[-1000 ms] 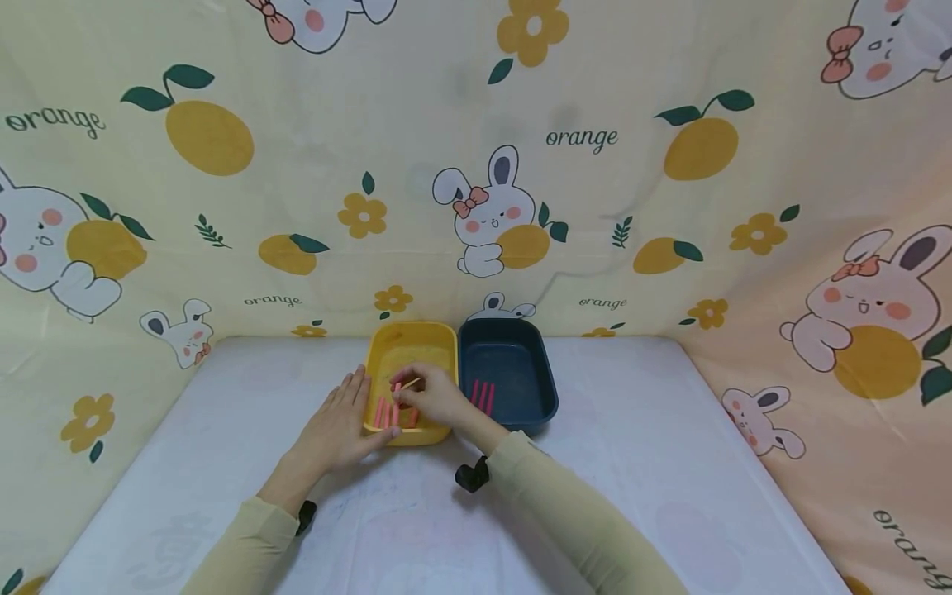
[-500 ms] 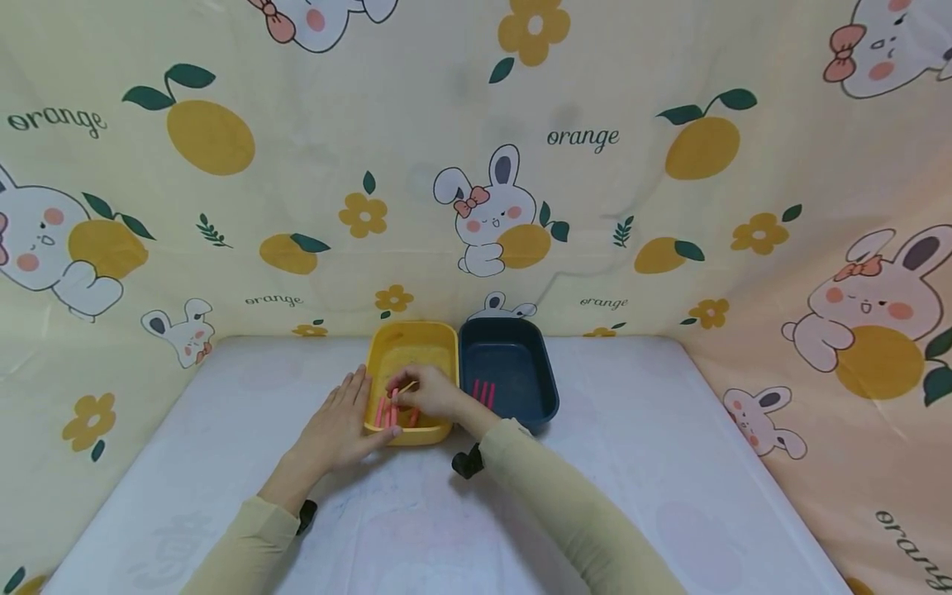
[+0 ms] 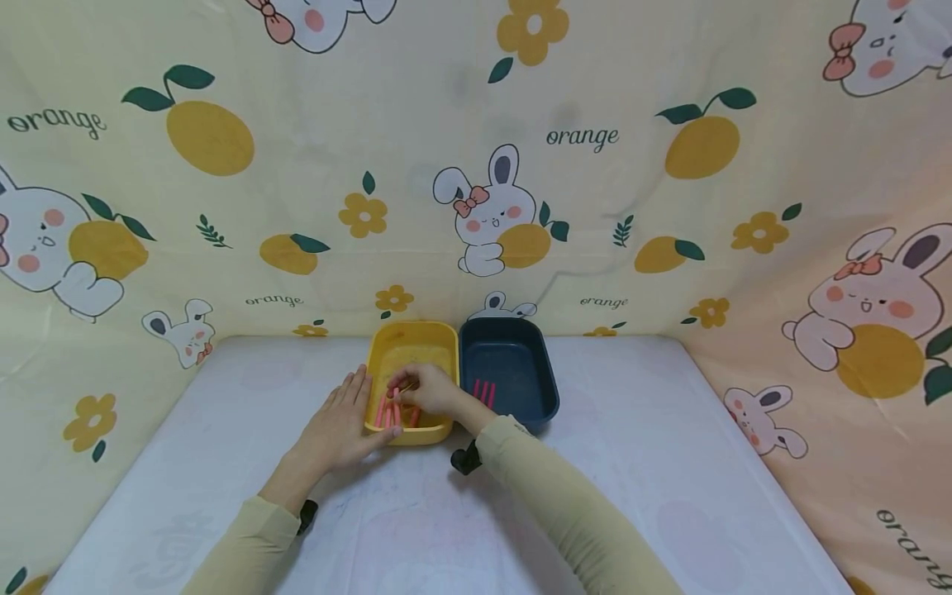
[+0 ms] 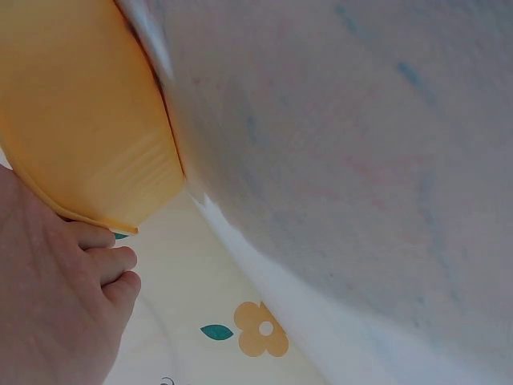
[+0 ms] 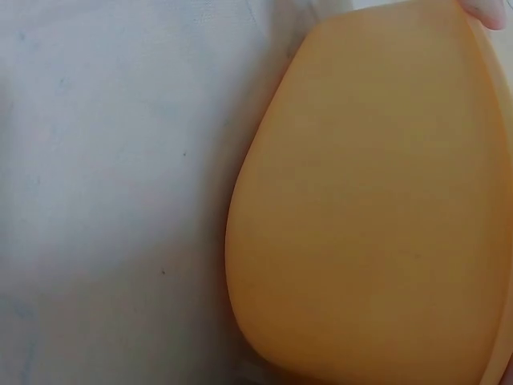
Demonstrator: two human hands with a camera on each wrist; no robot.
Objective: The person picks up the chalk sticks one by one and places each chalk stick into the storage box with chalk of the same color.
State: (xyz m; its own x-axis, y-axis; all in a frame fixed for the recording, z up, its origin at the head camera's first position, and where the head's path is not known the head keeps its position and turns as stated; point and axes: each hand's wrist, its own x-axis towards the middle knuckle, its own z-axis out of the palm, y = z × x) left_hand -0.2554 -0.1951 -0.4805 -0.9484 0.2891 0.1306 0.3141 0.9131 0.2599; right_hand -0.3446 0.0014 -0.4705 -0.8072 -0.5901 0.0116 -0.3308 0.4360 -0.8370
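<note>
My left hand (image 3: 338,426) rests against the near left corner of a yellow plastic tray (image 3: 375,347). Its straight fingers lie along the left side and the thumb reaches over the front rim. In the left wrist view those fingers (image 4: 120,261) touch the tray's edge. My right hand (image 3: 431,390) is inside the tray, thumb and fingertips pinching a thin pink stick (image 3: 397,397). Several more pink sticks (image 3: 381,411) stand or lean at the tray's near end, partly hidden by the hands. The right wrist view shows mostly the yellow tray's outer wall (image 5: 369,192).
A dark blue tray (image 3: 513,347) stands directly right of the yellow one. A few darker pink sticks (image 3: 483,393) lean in its near left part, partly behind my right wrist. A patterned cloth (image 3: 595,207) hangs behind the white table (image 3: 625,463).
My right hand shifts only slightly within the yellow tray, and its forearm edges left. The pinched stick moves a little among the others. The left hand and both trays stay put.
</note>
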